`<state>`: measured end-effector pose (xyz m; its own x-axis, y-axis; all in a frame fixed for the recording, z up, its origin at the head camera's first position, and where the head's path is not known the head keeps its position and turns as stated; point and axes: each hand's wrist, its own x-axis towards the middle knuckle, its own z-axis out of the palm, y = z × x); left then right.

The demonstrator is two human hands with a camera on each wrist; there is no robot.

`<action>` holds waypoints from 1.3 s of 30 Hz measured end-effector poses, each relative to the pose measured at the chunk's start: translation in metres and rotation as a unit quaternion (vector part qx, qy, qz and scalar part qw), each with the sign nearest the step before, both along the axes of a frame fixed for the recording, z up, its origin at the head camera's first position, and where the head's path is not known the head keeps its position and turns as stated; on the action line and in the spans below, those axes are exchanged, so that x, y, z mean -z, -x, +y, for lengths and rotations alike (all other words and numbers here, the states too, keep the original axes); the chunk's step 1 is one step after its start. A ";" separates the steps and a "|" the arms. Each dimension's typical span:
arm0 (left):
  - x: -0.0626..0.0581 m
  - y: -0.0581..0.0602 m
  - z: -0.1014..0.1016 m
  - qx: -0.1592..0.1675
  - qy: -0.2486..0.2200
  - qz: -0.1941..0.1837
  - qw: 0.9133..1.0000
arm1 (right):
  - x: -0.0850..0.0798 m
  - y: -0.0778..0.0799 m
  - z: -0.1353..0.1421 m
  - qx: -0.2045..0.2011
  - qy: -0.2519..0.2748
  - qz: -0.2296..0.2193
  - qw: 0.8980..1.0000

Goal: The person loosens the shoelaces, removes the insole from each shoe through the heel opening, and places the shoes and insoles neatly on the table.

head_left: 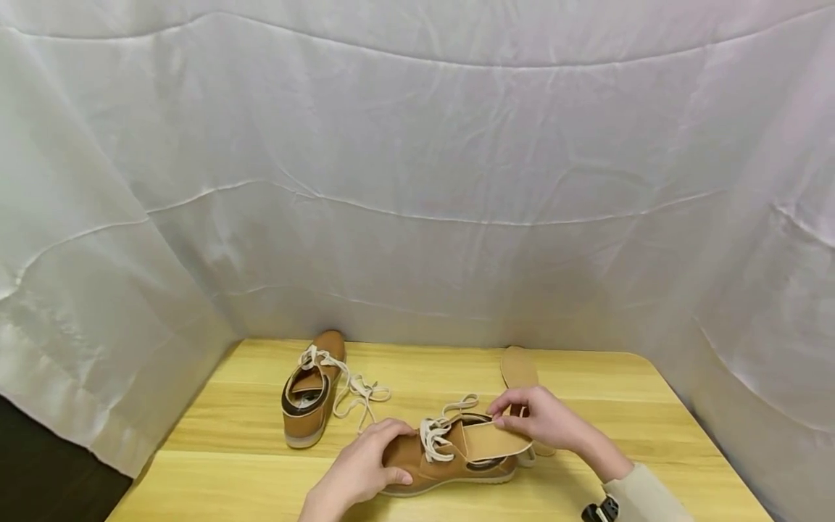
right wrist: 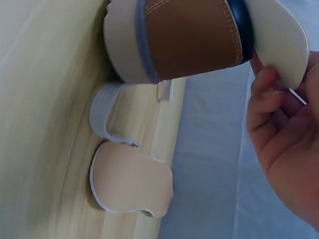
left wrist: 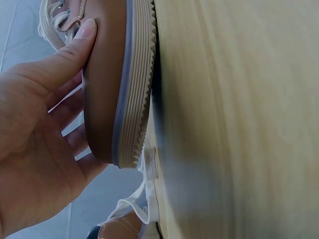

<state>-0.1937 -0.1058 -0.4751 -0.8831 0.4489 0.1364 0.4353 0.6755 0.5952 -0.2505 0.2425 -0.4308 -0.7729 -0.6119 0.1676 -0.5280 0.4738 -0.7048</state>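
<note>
A brown lace-up shoe point(head_left: 450, 473) lies sole down on the wooden table, toe to the left. Its toe end is gripped by my left hand point(head_left: 365, 460); in the left wrist view the thumb lies on the near side of the upper point(left wrist: 107, 94), with fingers behind. A tan insole point(head_left: 492, 441) sticks up out of the shoe's opening, its front part hidden inside. My right hand point(head_left: 544, 417) pinches the insole's heel end between thumb and fingers. The right wrist view shows the insole's pale underside point(right wrist: 279, 40) above the shoe's heel point(right wrist: 192, 40).
Another brown shoe point(head_left: 309, 424) stands at the back left, its cream laces point(head_left: 362, 391) trailing right. A second insole point(head_left: 518, 367) lies at the back right, partly behind my right hand. Pale cloth point(head_left: 457, 275) hangs behind the table point(head_left: 228, 428) and at both sides.
</note>
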 end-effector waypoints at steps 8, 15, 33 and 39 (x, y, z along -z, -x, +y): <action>-0.002 -0.001 -0.001 0.002 0.002 0.006 1.000 | -0.003 -0.011 -0.003 -0.076 -0.027 0.187 0.979; -0.001 -0.002 0.000 0.002 0.001 0.011 1.000 | -0.001 -0.025 -0.011 -0.112 -0.080 0.355 0.925; 0.001 0.004 -0.007 0.045 0.031 0.032 0.998 | 0.014 -0.030 -0.014 -0.155 -0.114 0.410 0.891; 0.000 0.006 -0.009 0.054 0.072 0.057 0.994 | 0.015 -0.027 -0.013 -0.161 -0.099 0.396 0.899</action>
